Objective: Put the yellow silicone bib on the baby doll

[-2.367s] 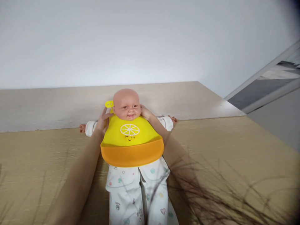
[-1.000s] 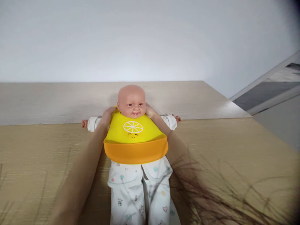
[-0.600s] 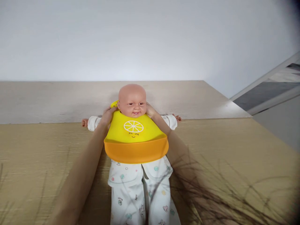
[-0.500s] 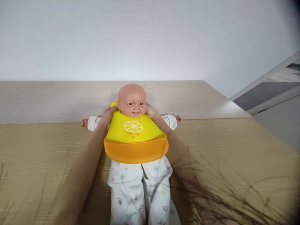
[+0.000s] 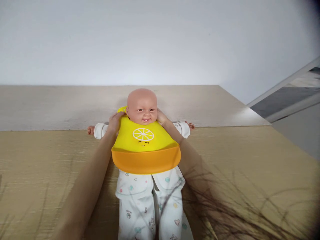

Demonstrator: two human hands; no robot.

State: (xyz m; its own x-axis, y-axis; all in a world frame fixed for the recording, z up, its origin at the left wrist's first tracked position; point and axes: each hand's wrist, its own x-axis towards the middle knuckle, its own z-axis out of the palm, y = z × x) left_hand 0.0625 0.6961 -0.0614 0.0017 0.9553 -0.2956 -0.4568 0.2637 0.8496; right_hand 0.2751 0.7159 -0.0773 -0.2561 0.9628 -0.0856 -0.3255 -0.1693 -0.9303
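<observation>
A baby doll (image 5: 142, 106) in white patterned pyjamas lies face up on a wooden table (image 5: 250, 156). A yellow silicone bib (image 5: 145, 141) with an orange pocket and a lemon print covers its chest. My left hand (image 5: 114, 121) is closed on the bib's neck strap at the doll's left side, and a yellow strap end pokes up by the head. My right hand (image 5: 161, 117) reaches behind the doll's neck on the other side, fingers mostly hidden.
A paler wooden surface (image 5: 50, 105) runs along the white wall behind the doll's head. A white-framed opening (image 5: 287, 96) slants at the right. Strands of hair blur the lower right of the view.
The yellow strap end, raised beside the head 2.4 s ago, has dropped behind the neck and pokes out slightly again. Both hands stay at the doll's neck; the view has shifted a little.
</observation>
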